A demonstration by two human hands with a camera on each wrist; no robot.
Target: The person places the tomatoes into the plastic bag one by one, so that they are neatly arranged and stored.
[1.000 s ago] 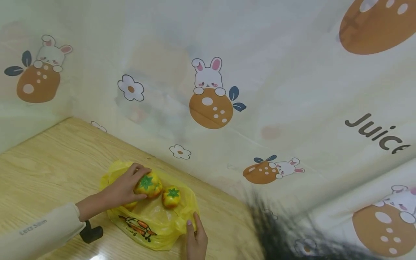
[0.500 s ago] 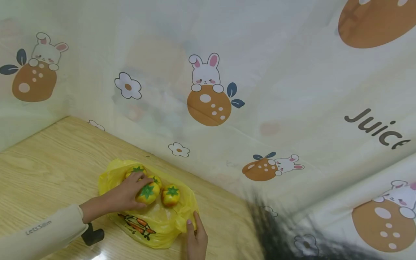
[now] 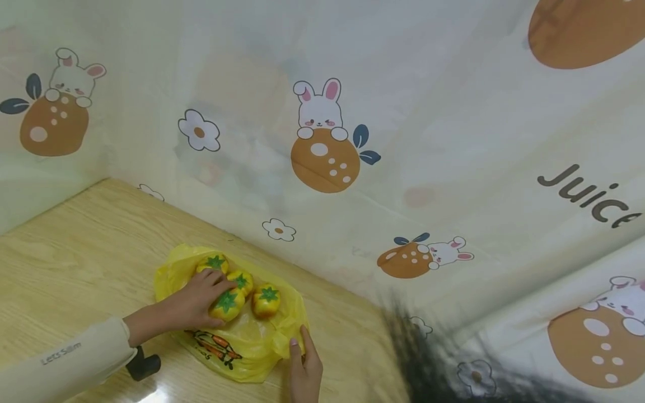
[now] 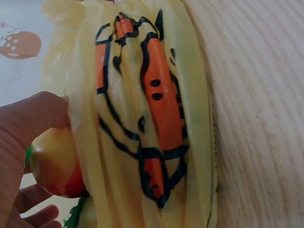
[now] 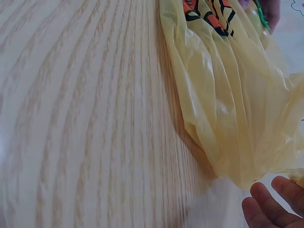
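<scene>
A crinkled yellow plastic bag (image 3: pixel 252 361) lies on the table, its mouth spread wide, with orange-and-black print on its near side. My left hand (image 3: pixel 194 302) reaches into it and grips a yellow tomato-like fruit (image 3: pixel 227 305) with a green star-shaped top. In the left wrist view the thumb curves over this fruit (image 4: pixel 57 161), which is red underneath. Several similar fruits sit around it, one behind the fingers (image 3: pixel 214 262), another apart to the right (image 3: pixel 267 301). At the bag's right end, my right hand (image 3: pixel 305 369) pinches the plastic edge between thumb and fingers.
Pale wood-grain table (image 3: pixel 75 246) extends left and in front of the bag. A curtain (image 3: pixel 242 184) printed with rabbits and flowers rises just behind it. A black fitting (image 3: pixel 143 364) is under the left sleeve. Dark blurred hair (image 3: pixel 428 358) covers the lower right.
The left hand has lowered the fruit slightly toward the near side of the bag, uncovering more fruits behind it. My right hand keeps its place on the bag.
</scene>
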